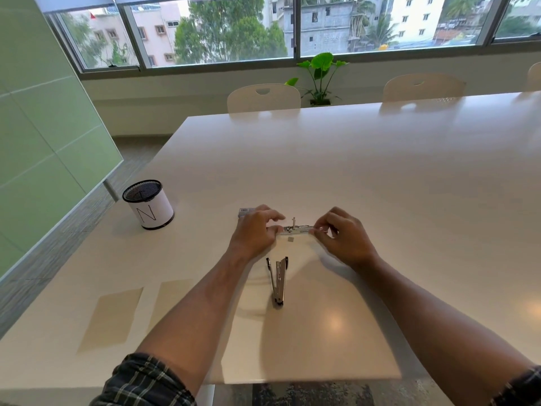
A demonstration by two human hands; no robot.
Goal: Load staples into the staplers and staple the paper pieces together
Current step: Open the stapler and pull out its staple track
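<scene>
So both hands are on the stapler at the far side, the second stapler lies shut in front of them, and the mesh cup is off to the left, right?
Not quite: the head view shows the second stapler lying open, its arms spread in a V. The rest holds.

A black "N" marks the mesh cup's [148,204] white wrap.

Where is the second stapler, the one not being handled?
In the head view, the idle stapler lies on the table between the person's forearms, just nearer the person than both hands.
</scene>
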